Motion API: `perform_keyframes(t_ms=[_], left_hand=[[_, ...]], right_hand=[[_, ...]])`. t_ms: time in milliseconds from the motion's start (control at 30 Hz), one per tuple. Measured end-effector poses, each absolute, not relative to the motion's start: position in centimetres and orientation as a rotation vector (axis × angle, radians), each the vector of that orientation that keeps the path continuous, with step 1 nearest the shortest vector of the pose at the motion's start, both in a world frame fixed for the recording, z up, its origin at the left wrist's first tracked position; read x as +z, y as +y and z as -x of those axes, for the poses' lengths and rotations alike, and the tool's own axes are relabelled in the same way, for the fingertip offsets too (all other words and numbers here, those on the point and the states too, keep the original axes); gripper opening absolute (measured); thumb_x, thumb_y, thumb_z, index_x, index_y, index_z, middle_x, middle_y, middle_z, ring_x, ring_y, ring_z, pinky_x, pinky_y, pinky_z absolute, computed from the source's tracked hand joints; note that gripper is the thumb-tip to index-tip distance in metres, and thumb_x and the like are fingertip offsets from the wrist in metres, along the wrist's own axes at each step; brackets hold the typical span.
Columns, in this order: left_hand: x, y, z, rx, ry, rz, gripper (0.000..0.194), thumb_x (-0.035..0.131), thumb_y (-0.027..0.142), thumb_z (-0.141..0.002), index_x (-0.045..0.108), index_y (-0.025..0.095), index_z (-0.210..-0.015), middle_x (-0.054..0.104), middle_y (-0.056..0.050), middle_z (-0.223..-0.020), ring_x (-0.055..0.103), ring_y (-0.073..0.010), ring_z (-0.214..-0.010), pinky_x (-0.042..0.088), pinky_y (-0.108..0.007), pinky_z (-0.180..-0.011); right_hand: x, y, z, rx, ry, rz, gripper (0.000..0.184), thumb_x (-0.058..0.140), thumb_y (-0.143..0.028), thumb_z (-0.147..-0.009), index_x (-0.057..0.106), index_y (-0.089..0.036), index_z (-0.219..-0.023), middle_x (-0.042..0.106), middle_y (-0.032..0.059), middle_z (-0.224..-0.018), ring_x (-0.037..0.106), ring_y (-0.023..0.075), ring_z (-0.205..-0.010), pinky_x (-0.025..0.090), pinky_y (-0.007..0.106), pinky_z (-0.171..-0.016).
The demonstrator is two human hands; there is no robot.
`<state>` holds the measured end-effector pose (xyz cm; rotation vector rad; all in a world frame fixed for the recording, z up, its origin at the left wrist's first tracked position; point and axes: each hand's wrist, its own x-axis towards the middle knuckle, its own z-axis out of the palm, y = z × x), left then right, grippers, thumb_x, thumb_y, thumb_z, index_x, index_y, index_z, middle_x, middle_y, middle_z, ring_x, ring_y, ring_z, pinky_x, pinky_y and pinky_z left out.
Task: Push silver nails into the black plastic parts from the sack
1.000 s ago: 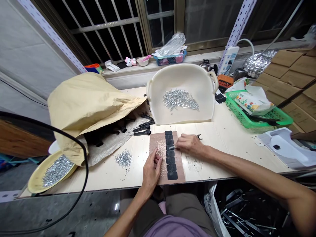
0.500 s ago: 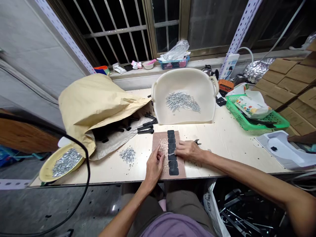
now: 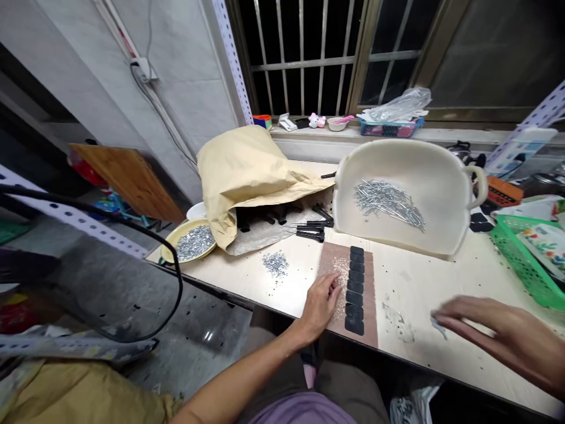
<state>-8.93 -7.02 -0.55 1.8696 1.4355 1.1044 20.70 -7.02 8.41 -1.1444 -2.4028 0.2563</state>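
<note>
On the brown ribbed board [image 3: 369, 318] lies a column of black rounded pads [image 3: 354, 297], with small beige bits [image 3: 339, 265] scattered along its left side. My left hand [image 3: 320, 300] rests over these bits, thumb and fingertips drawn together; whatever they pinch, if anything, is too small to make out. Away to the right of the board, my right hand [image 3: 494, 330] hovers low over the table, smeared by motion. At its closed fingertips shows a small thin greyish piece [image 3: 439, 327], its kind unclear.
Left of the board are a pile of small metal pieces [image 3: 275, 264], a yellow bowl [image 3: 170, 238] of similar pieces and a tan sack [image 3: 247, 171]. Black-handled tools [image 3: 311, 234] lie by a white tub [image 3: 450, 176] holding metal pins. A green basket [image 3: 507, 265] stands right.
My right hand has left the black pads and moved right across the table. The left hand stays at the beige bits. The view has turned left.
</note>
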Motion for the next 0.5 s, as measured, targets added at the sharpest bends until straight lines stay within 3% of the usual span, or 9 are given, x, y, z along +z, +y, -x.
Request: perform_keyframes(t_ms=[100, 267, 400, 500], left_hand=[[-0.1, -7.6, 10.4, 1.168, 1.436, -1.896, 0.026, 0.045, 0.024, -0.09, 0.059, 0.019, -0.112, 0.062, -0.007, -0.096, 0.056, -0.0173, -0.088, 0.046, -0.031, -0.08], [0.8, -7.2, 17.2, 1.197, 1.873, -1.991, 0.023, 0.046, 0.022, -0.09, 0.062, 0.018, -0.105, 0.061, -0.007, -0.091, 0.051, -0.0205, -0.089, 0.043, -0.035, -0.079], [1.0, -5.2, 22.3, 0.987, 2.115, -2.089, 0.024, 0.045, 0.023, -0.09, 0.064, 0.017, -0.103, 0.06, -0.008, -0.088, 0.047, -0.0212, -0.087, 0.042, -0.033, -0.076], [0.7, -2.8, 23.9, 0.791, 2.177, -2.206, 0.025, 0.044, 0.024, -0.09, 0.066, 0.017, -0.098, 0.058, -0.008, -0.086, 0.044, -0.0213, -0.085, 0.039, -0.032, -0.072]], right_hand=[[8.3, -1.7, -12.1, 0.409, -2.528, 1.026, 0.024, 0.045, -0.038, -0.091, 0.066, -0.026, -0.094, 0.067, 0.0044, -0.089, 0.061, 0.0161, -0.078, 0.046, 0.027, -0.067], [4.1, 6.3, 1.1, 0.111, -2.537, 1.042, 0.025, 0.042, -0.032, -0.093, 0.063, -0.019, -0.096, 0.064, 0.0068, -0.092, 0.056, 0.0174, -0.085, 0.041, 0.027, -0.071], [1.4, 9.9, 6.7, 0.02, -2.647, 1.199, 0.026, 0.044, -0.033, -0.092, 0.061, -0.02, -0.105, 0.062, 0.0085, -0.1, 0.052, 0.0202, -0.094, 0.037, 0.027, -0.073], [0.3, 11.0, 8.6, 0.003, -2.676, 1.224, 0.025, 0.044, -0.034, -0.092, 0.064, -0.021, -0.1, 0.062, 0.0091, -0.097, 0.05, 0.0217, -0.094, 0.036, 0.028, -0.073]])
